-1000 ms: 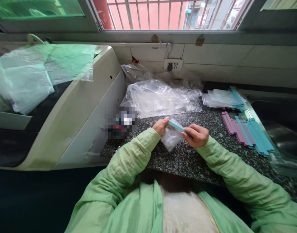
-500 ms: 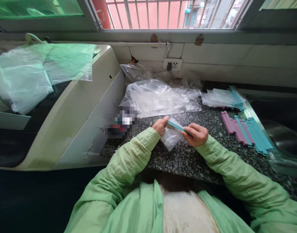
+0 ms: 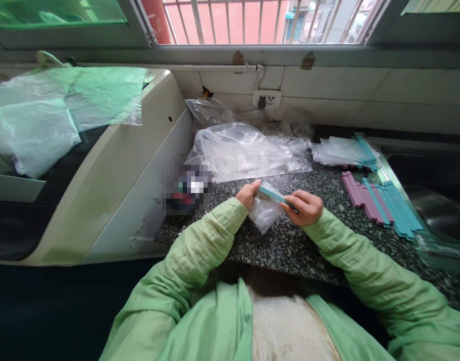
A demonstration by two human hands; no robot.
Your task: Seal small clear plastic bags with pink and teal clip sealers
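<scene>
A teal bag sealing clip (image 3: pixel 272 194) lies across the upper edge of a small clear plastic bag (image 3: pixel 265 214), slanting down to the right. My left hand (image 3: pixel 248 195) pinches the clip's left end and the bag's edge between closed fingers. Around the right end of the same clip, my right hand (image 3: pixel 305 206) is closed, thumb and fingers pressed on it. The bag hangs below the clip, over the speckled dark countertop (image 3: pixel 290 250). To the right, several loose purple clips (image 3: pixel 365 198) and teal clips (image 3: pixel 403 208) lie side by side.
Large clear plastic bags (image 3: pixel 245 150) cover the back of the counter. Flat bags with teal clips (image 3: pixel 344 150) rest at the back right, beside a metal sink (image 3: pixel 440 210). A bulky beige machine (image 3: pixel 139 115) stands left, near a blurred-out item (image 3: pixel 188 188). A wall socket (image 3: pixel 267 99) is behind.
</scene>
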